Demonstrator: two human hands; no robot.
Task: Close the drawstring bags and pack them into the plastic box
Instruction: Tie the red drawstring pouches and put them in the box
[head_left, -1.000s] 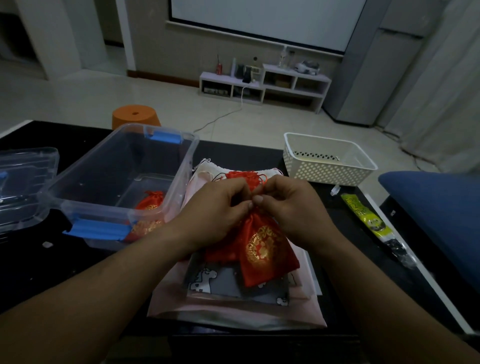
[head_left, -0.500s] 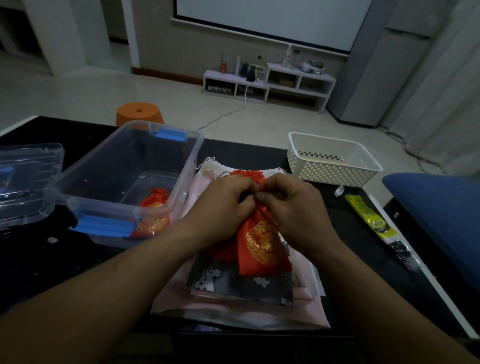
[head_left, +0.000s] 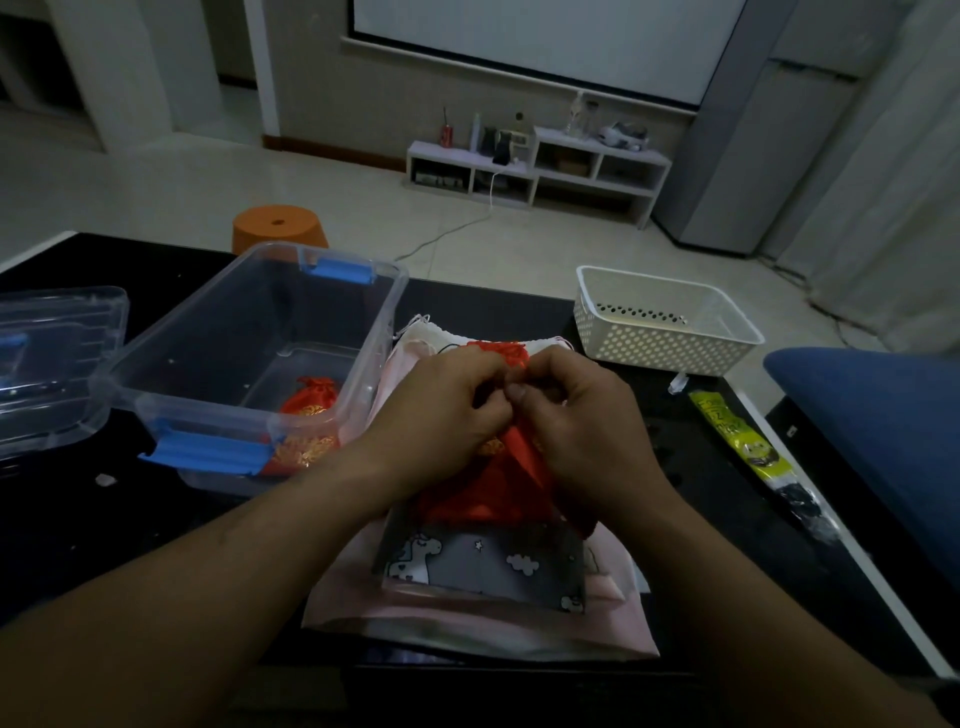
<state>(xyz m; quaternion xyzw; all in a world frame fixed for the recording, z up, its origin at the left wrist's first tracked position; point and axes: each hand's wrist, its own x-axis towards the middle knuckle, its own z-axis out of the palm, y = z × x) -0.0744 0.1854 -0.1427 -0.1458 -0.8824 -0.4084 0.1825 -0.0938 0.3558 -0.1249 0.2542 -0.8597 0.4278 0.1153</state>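
Observation:
My left hand (head_left: 447, 415) and my right hand (head_left: 582, 431) meet over the mouth of a red drawstring bag (head_left: 498, 488) with gold print, both pinching its top. The bag lies on a stack of flat bags: a grey unicorn-print bag (head_left: 483, 566) on top of a pink bag (head_left: 467, 623). Another red bag top (head_left: 498, 351) shows just beyond my fingers. The clear plastic box (head_left: 171, 353) with blue latches stands to the left, with one red bag (head_left: 306, 421) inside.
The box's clear lid (head_left: 52, 364) lies at the far left. A white perforated basket (head_left: 665, 322) stands at the back right. A yellow-green packet (head_left: 737, 436) lies along the table's right edge. A blue cushion (head_left: 872, 415) is beyond it.
The red bag's body has bunched up and drawn in under my hands; its gold emblem is now mostly hidden. Both hands stayed together at its mouth.

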